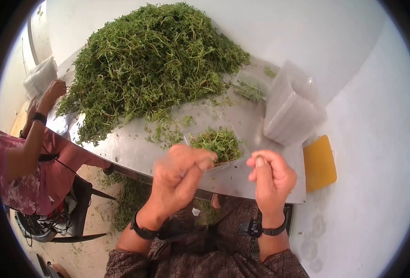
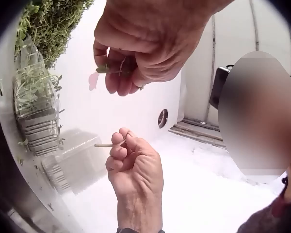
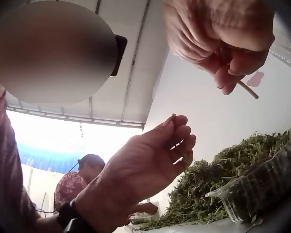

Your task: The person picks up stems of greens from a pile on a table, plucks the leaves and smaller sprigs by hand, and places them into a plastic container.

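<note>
The left hand [image 1: 179, 173] pinches a leafy sprig [image 2: 111, 68] in curled fingers; the right hand [image 1: 270, 178] pinches a thin bare stem [image 2: 106, 144]. Both hover above a clear plastic tray [image 1: 216, 143] (filled with feathery herbs) on the smooth metal counter [image 1: 135, 148].

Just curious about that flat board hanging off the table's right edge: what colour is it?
The board is plain yellow-orange, clearest in the head view.
</note>
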The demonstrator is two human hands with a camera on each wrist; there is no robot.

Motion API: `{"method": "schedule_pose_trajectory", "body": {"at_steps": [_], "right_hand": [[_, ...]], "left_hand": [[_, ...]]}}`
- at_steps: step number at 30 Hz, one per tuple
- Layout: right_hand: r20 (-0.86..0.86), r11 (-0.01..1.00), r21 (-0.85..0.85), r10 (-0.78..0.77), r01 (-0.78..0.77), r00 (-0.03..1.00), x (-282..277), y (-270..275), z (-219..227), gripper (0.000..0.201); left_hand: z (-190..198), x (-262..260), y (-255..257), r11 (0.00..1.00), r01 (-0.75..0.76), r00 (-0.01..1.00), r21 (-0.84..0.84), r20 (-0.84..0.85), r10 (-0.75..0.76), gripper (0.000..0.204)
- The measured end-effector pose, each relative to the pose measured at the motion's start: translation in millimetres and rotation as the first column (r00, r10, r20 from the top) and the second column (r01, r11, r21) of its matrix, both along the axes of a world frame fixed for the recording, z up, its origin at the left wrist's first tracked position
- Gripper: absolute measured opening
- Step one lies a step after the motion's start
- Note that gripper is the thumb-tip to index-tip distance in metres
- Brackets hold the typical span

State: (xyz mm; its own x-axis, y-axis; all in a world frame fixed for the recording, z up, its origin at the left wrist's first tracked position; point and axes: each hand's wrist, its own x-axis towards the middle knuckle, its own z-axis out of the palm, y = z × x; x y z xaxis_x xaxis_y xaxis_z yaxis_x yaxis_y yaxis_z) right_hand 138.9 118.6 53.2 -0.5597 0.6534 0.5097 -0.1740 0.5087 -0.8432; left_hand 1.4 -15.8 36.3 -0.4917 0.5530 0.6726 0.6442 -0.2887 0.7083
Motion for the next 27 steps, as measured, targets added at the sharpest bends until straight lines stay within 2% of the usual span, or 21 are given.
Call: {"method": "schedule_pose_trajectory", "body": {"at_steps": [2,3,5,7,9,11,13,14,16,17,18,19,21,27], "right_hand": [[-0.023,1.0,0.001,0.008,-0.008,1.0,-11.7,4.9,1.6,0.012],[-0.02,1.0,-0.006,0.006,-0.006,1.0,-18.8,9.1,-1.2,0.012],[-0.03,0.994,0.107,-0.013,0.016,0.999,-32.6,18.0,-11.0,0.012],[0.041,0.989,0.148,0.011,-0.017,0.999,-40.2,27.1,-20.5,0.012],[0.08,0.97,0.234,0.041,-0.059,0.996,-46.0,30.3,-26.2,0.013],[0.057,0.968,0.247,0.021,-0.034,0.998,-43.3,32.0,-28.5,0.013],[0.038,0.966,0.257,0.0,-0.01,0.999,-37.6,34.4,-29.1,0.014],[0.075,0.958,0.287,-0.024,0.002,0.997,-33.6,35.0,-26.3,0.014],[0.115,0.948,0.317,-0.046,0.007,0.992,-26.1,38.2,-24.3,0.015],[0.143,0.906,0.424,-0.059,-0.007,0.988,-22.9,40.5,-24.4,0.017],[0.169,0.852,0.522,-0.075,-0.025,0.983,-21.3,40.7,-25.4,0.019],[0.172,0.854,0.519,-0.07,-0.03,0.983,-21.4,38.9,-26.5,0.019],[0.15,0.785,0.618,-0.06,-0.047,0.987,-22.3,34.7,-26.9,0.023],[0.242,0.75,0.651,-0.052,-0.122,0.969,-20.0,29.7,-28.6,0.024]], "left_hand": [[3.5,-8.8,7.7,0.991,-0.127,0.992,0.031,-0.024,0.128,0.012],[3.1,-13.0,15.0,0.992,-0.125,0.992,0.024,-0.022,0.126,0.012],[-2.0,-20.7,29.8,0.98,-0.188,0.981,0.064,-0.044,0.191,0.014],[-10.8,-29.0,38.2,0.982,-0.188,0.978,0.008,-0.095,0.188,0.019],[-23.0,-33.1,46.3,0.992,-0.108,0.986,-0.057,-0.13,0.1,0.023],[-29.5,-32.7,43.0,0.992,-0.071,0.992,-0.1,-0.112,0.06,0.026],[-37.3,-31.3,38.5,0.995,-0.075,0.992,-0.066,0.099,0.082,0.029],[-39.0,-32.4,34.4,0.995,-0.074,0.991,-0.07,0.103,0.081,0.029],[-40.0,-35.6,23.4,0.99,-0.14,0.99,-0.002,0.009,0.14,0.031],[-40.8,-36.5,17.9,0.99,-0.143,0.99,-0.003,0.011,0.143,0.031],[-42.3,-36.6,11.6,0.986,-0.163,0.986,-0.042,-0.051,0.161,0.032],[-44.5,-35.3,6.9,0.979,-0.185,0.978,-0.081,-0.111,0.175,0.032],[-50.8,-31.5,3.9,0.977,-0.195,0.974,-0.092,-0.134,0.182,0.032],[-55.2,-23.8,-3.8,0.964,-0.243,0.961,-0.109,-0.161,0.224,0.034]]}}
